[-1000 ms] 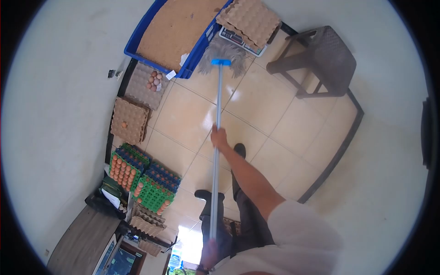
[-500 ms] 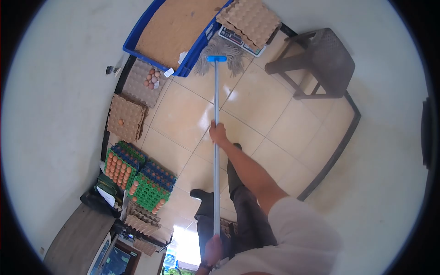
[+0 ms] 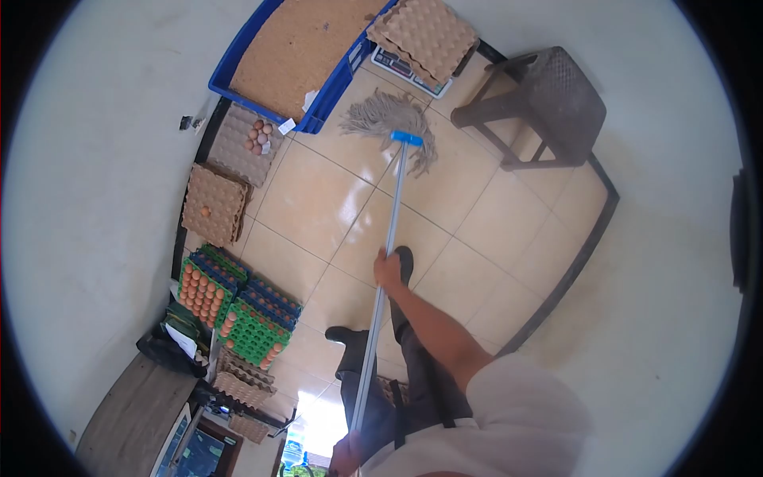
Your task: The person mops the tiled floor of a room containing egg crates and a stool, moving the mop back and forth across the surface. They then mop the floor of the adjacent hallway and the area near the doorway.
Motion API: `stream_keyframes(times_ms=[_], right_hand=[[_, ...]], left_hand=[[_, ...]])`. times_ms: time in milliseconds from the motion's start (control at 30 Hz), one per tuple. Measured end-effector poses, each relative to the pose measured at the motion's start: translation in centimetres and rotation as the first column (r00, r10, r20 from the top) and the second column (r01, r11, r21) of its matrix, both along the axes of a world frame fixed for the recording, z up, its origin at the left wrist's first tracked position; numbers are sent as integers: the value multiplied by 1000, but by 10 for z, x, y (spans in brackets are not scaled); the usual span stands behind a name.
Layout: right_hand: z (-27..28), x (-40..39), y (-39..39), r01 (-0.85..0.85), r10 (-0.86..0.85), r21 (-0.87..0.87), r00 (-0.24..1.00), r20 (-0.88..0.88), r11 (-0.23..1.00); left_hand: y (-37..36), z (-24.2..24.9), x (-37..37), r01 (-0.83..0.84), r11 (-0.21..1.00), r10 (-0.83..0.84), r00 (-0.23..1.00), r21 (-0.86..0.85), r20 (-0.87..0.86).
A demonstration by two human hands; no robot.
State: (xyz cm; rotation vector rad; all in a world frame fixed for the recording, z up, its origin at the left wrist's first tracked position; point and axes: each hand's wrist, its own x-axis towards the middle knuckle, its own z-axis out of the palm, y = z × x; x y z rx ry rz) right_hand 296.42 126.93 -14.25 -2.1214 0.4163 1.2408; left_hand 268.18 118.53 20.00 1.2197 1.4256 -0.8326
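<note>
A string mop lies on the tiled floor, its grey strands fanned out below a blue clamp. Its long metal handle slants down toward my body. Partway along the handle, my right hand is wrapped round it. My left hand grips the handle near its upper end, at the bottom of the view; part of that hand is blurred. The strands spread in front of a blue tub filled with a tan, grainy material.
Egg trays sit on a scale at the back. A brown plastic stool stands at right. Along the left wall are cardboard trays and stacked green trays of eggs. My boots are on the floor.
The mop head has come nearer to me and swung right, its strands now trailing left. Both hands have moved down in the view, and the handle has tilted.
</note>
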Motion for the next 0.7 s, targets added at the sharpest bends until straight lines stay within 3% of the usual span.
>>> stream_keyframes(times_ms=[33, 100, 200, 267, 300, 333, 433, 467, 567, 700], right_hand=[[-20, 15, 13, -8, 9, -14, 999, 52, 1000], [-23, 63, 36, 0, -9, 143, 998, 68, 990], [-18, 72, 44, 27, -36, 95, 994, 99, 995], [-13, 39, 17, -36, 36, 90, 999, -1, 995], [-5, 12, 0, -78, 75, 44, 995, 69, 996], [2, -5, -12, -117, 118, -16, 984, 136, 993], [12, 2, -10, 10, -10, -30, 1000, 5, 999], [2, 14, -5, 21, -21, 13, 999, 33, 1000], [-40, 77, 32, 11, -13, 91, 1000, 26, 996], [-41, 14, 0, 8, -17, 82, 995, 99, 997]], left_hand=[[5, -13, 4, 20, 998, -22, 999, 54, 47], [21, -41, 33, 40, 997, -45, 996, 64, 75], [32, -35, 57, 7, 999, -8, 1000, 47, 10], [-11, -13, -1, 39, 997, -49, 989, -70, -140], [-25, -10, -16, 56, 989, -82, 977, -134, -195], [-24, -10, -9, 88, 990, -106, 978, -108, -181], [-18, -6, 16, 159, 987, -157, 969, -3, -190], [-14, -5, 23, 183, 983, -174, 964, 28, -203], [34, -31, 59, 31, 999, -32, 999, -45, -15], [24, 12, 50, 53, 999, -53, 998, -2, -15]])
